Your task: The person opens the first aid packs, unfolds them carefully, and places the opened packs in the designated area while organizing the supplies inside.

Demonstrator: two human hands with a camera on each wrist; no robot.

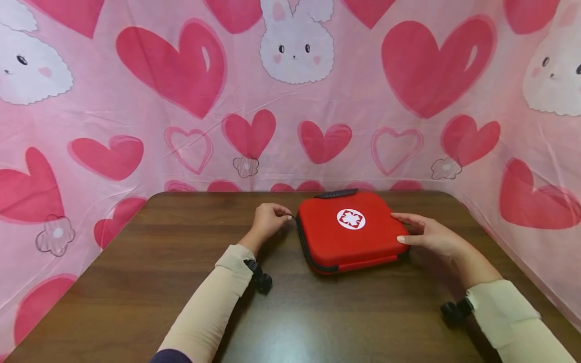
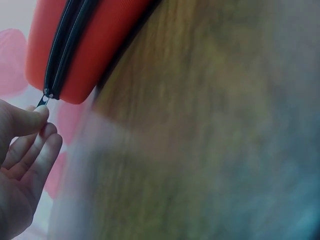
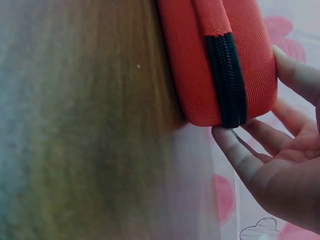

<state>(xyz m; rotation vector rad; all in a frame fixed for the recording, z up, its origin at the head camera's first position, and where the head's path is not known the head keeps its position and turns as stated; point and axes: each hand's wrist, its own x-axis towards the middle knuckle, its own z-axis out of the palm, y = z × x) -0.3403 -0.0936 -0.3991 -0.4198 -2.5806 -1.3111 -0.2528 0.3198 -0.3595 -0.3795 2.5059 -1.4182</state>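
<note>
A red zippered first-aid case [image 1: 317, 237] with a white round emblem lies flat on the wooden table, lid up. At its left side my left hand [image 1: 269, 222] pinches a zipper pull [image 2: 43, 101] between thumb and fingertips. In the left wrist view the zipper sliders sit together at the case's corner, and the black zipper tracks [image 2: 70, 42] run along the side. My right hand [image 1: 436, 236] holds the right end of the case, its thumb on the lid edge and other fingers against the side. The right wrist view shows the closed zipper [image 3: 229, 80] beside those fingers.
A black handle [image 1: 338, 193] sticks out at the case's back edge. The brown table [image 1: 290, 317] ends just behind the case, against a pink curtain [image 1: 290, 101] printed with hearts and rabbits. Black cameras [image 1: 262, 281] are strapped to both wrists.
</note>
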